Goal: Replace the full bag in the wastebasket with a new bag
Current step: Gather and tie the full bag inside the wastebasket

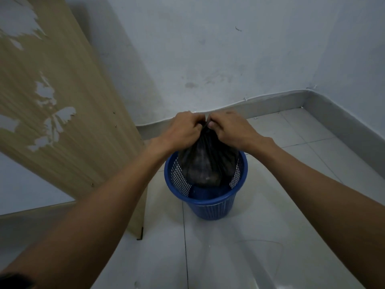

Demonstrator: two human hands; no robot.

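Observation:
A blue mesh wastebasket [210, 202] stands on the tiled floor in the middle of the view. A full dark bag [205, 163] sits in it, its gathered top pulled up above the rim. My left hand [183, 128] and my right hand [231, 128] are side by side above the basket. Both pinch the bunched neck of the bag with curled fingers, knuckles nearly touching. The bag's lower part hangs inside the basket, and the blue bottom shows in front of it.
A wooden panel [68, 113] with peeling veneer leans at the left, its foot close to the basket. White walls and a grey skirting [291, 101] form a corner behind. Pale floor tiles [250, 247] spread to the right and front.

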